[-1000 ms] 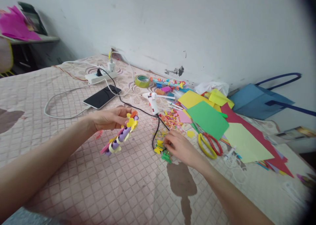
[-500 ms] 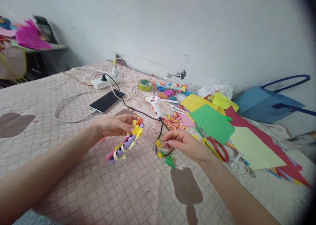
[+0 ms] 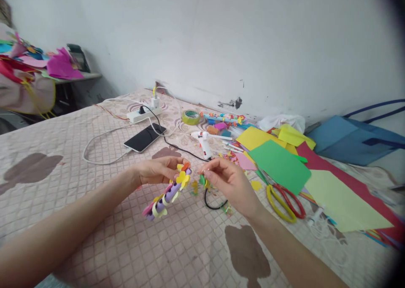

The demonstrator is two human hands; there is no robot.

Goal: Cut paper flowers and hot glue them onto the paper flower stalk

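My left hand (image 3: 158,170) is closed on the upper end of a purple foam tube (image 3: 163,201) with dark spots. Yellow flowers (image 3: 182,178), pale strips and pink and orange pieces cover the tube, which slants down to the left. My right hand (image 3: 226,182) pinches a small green foam flower (image 3: 202,179) just right of the tube's upper end, apart from it. Small yellow pieces (image 3: 195,187) show beside and below the right fingertips. Behind both hands, a white hot glue gun (image 3: 204,144) stands with a glue stick in its back.
At the right lie scissors (image 3: 287,201) with yellow and red handles, a green sheet (image 3: 278,165) and other coloured sheets. A phone (image 3: 144,138), a power strip (image 3: 144,114) and a tape roll (image 3: 190,117) lie behind. The black cord (image 3: 177,146) loops near my right hand.
My right hand has risen from the small foam pieces on the cloth and come left towards the tube, now with a green flower. My left hand keeps its hold. The view has shifted left.
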